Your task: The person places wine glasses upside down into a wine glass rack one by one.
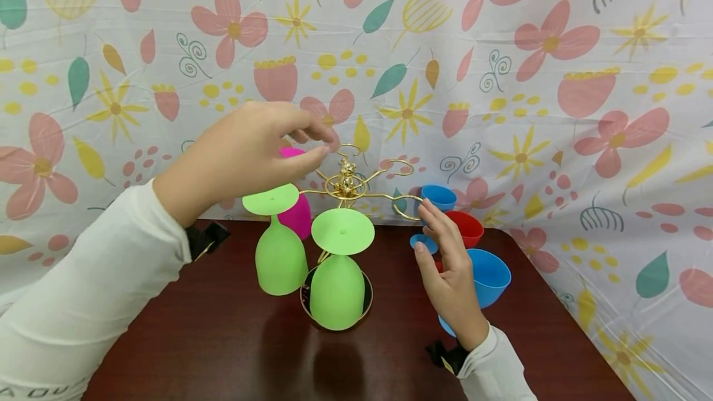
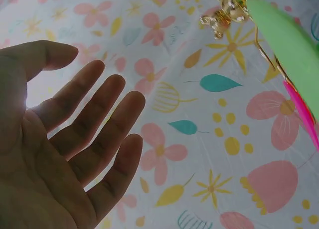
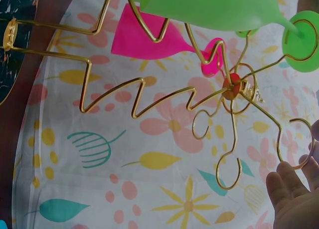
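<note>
A gold wire rack (image 1: pixel 346 185) with curled hooks stands on a round base. Two light green goblets (image 1: pixel 337 293) hang upside down from it at the front and left. Behind them hangs a magenta goblet (image 1: pixel 301 215), partly hidden; it also shows in the right wrist view. My left hand (image 1: pixel 262 147) hovers above the left goblets, fingers loosely bent and holding nothing. At the rack's right side, my right hand (image 1: pixel 450 271) has its fingertips at an unoccupied hook (image 3: pixel 299 166), seemingly touching it, with the thumb apart.
Behind my right hand, blue cups (image 1: pixel 490 274) and a red cup (image 1: pixel 465 228) stand on the dark brown table (image 1: pixel 223 339), partly hidden. A floral cloth (image 1: pixel 356 48) hangs close behind the table and along its right side.
</note>
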### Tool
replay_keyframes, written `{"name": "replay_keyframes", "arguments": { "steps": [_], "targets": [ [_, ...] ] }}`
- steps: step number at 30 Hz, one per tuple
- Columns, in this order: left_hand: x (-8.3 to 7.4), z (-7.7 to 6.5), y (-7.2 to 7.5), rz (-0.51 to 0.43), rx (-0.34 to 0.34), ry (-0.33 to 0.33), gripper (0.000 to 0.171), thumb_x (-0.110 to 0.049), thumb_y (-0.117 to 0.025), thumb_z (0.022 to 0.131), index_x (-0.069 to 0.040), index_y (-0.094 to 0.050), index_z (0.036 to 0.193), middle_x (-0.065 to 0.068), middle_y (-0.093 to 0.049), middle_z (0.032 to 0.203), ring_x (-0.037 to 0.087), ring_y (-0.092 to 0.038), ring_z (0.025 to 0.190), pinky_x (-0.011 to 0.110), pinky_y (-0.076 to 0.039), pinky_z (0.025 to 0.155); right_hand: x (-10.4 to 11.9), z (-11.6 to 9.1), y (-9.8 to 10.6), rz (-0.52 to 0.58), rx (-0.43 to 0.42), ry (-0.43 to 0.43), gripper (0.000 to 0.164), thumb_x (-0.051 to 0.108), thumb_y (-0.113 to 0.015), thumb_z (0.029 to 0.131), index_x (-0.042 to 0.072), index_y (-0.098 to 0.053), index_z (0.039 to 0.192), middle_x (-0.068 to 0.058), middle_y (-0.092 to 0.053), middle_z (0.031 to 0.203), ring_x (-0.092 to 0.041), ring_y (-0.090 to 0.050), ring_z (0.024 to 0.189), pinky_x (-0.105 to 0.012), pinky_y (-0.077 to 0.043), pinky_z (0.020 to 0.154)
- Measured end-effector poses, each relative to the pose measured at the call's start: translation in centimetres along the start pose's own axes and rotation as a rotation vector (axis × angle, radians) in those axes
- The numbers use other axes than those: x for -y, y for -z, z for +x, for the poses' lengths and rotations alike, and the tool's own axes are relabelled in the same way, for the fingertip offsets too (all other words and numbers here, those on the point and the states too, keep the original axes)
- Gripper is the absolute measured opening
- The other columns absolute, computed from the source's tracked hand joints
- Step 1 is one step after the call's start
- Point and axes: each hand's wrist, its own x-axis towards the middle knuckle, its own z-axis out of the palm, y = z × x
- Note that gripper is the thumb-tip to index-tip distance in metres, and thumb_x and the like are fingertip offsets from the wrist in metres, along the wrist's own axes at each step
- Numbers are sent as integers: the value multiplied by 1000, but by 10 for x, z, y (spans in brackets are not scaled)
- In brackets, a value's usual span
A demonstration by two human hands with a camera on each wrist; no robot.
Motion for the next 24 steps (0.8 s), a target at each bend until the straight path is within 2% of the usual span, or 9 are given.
{"name": "replay_keyframes", "arguments": {
  "steps": [9, 16, 20, 24],
  "targets": [
    [5, 41, -22, 73, 208, 23, 24, -28, -69, 94, -16, -75, 114, -3, -71, 105, 15, -64, 99, 35, -51, 84, 0, -1, 2, 5, 10, -3, 64, -12, -59, 93, 9, -44, 152, -4, -38, 157, -31, -35, 142, -28, -41, 106],
    [9, 65, -35, 136, 378, 164, 28, -33, -66, 94, -16, -75, 115, -2, -71, 105, 16, -63, 102, 36, -51, 88, 0, -1, 1, 0, 8, -3, 62, -12, -59, 93, 4, -44, 150, -5, -38, 157, -30, -35, 142, -27, -41, 106],
    [11, 71, -41, 159, 445, 228, 28, -38, -69, 93, -16, -78, 106, -3, -72, 96, 16, -66, 86, 36, -53, 78, 0, -1, 1, 1, 11, -6, 63, -12, -59, 93, 6, -44, 151, -7, -38, 157, -30, -35, 142, -29, -42, 107],
    [12, 74, -45, 183, 474, 261, 25, -41, -71, 93, -18, -80, 99, -6, -72, 87, 17, -64, 74, 36, -52, 67, 0, 0, 2, 7, 12, 2, 63, -12, -59, 93, 7, -44, 151, -7, -38, 156, -31, -35, 142, -28, -42, 106]
  ]
}}
